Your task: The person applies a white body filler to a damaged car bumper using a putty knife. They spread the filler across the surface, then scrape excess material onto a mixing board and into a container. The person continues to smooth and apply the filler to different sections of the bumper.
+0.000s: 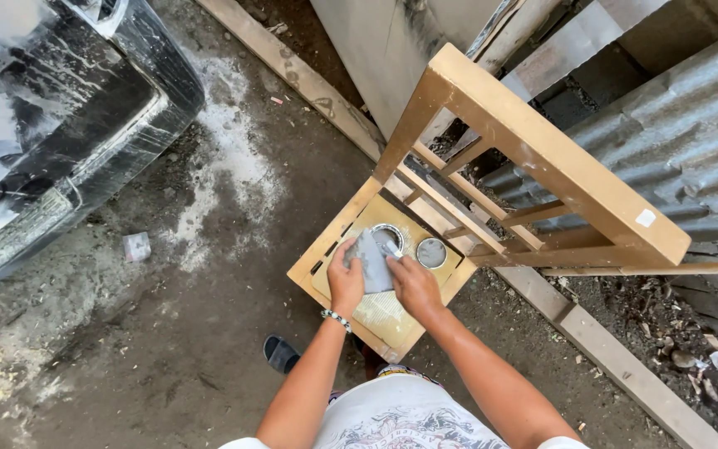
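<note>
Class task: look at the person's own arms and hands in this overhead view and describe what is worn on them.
Both forearms are bare, with no gloves. The left hand has a beaded bracelet, pale with darker beads, at the wrist. The right hand wears nothing visible. White short sleeves barely show at the frame's bottom.

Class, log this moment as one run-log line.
left hand: holds grey sheet | right hand: on sheet | open can, lid on wooden chair

An outdoor repair yard or roadside workshop: bare, dusty ground (209,333) streaked with white powder, a dark car bumper (68,125) left of the wooden chair (533,158), corrugated metal sheets (691,141) and concrete blocks to the chair's right.
</note>
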